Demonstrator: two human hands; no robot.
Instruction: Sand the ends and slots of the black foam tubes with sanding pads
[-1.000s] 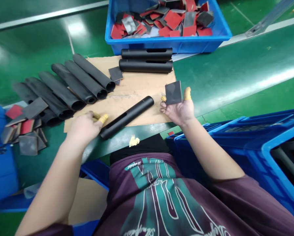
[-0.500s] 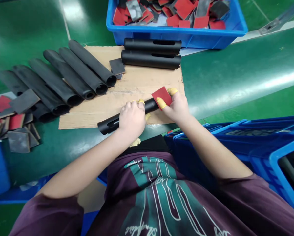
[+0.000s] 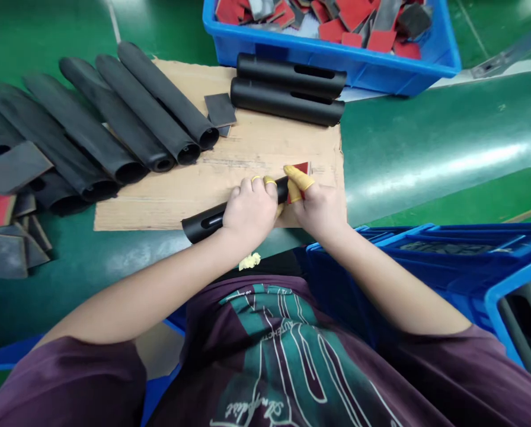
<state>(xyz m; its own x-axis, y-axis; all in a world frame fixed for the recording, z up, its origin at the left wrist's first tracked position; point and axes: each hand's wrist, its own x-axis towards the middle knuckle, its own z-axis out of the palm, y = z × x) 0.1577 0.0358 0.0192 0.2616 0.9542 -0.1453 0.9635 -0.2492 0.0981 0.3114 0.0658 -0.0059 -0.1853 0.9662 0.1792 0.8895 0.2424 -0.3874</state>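
My left hand [image 3: 250,214] grips a black slotted tube [image 3: 205,223] lying across the front of the cardboard sheet [image 3: 265,145]. Yellow finger cots cover some fingertips on both hands. My right hand [image 3: 316,203] pinches a small red-backed square pad [image 3: 303,172] right beside the tube's far end. The fingers hide most of the pad, and that tube end is hidden behind my hands. I cannot tell whether the pad touches the tube. Two more slotted black tubes [image 3: 287,89] lie side by side at the back of the cardboard, and a small grey pad [image 3: 220,110] sits near them.
Several black tubes [image 3: 114,124] fan out across the left of the cardboard. Grey and red pads [image 3: 3,255] lie in a pile at the left. A blue crate [image 3: 328,62] of pads stands behind, another blue crate [image 3: 429,246] sits at the right, and green tabletop [image 3: 429,154] runs beyond.
My hands have come together over the tube. The left hand has taken hold of it, and the pad, turned red side up earlier, has moved in against the tube's far end.
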